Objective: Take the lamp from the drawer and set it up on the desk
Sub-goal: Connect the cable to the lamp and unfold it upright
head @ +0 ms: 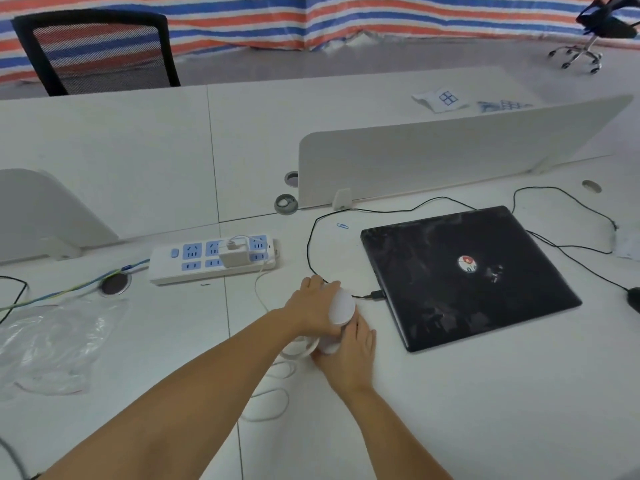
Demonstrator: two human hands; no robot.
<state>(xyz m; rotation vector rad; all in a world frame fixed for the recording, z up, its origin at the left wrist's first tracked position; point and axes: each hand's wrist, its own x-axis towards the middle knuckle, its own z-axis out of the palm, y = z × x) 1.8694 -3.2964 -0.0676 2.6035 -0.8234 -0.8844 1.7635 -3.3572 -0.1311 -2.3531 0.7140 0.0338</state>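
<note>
Lamp (342, 308), white and rounded, sits on the white surface (485, 410) just left of the closed black laptop (467, 275). The left hand (311, 306) closes its grip over the lamp's top; the right hand (349, 358) wraps the lower part. A white cable (273, 403) loops nearer the person than the laptop. A power strip (214, 259) lies farther left.

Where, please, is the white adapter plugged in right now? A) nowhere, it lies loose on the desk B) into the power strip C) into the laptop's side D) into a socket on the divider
B: the adapter sits in a socket of the power strip, left of the laptop.
</note>
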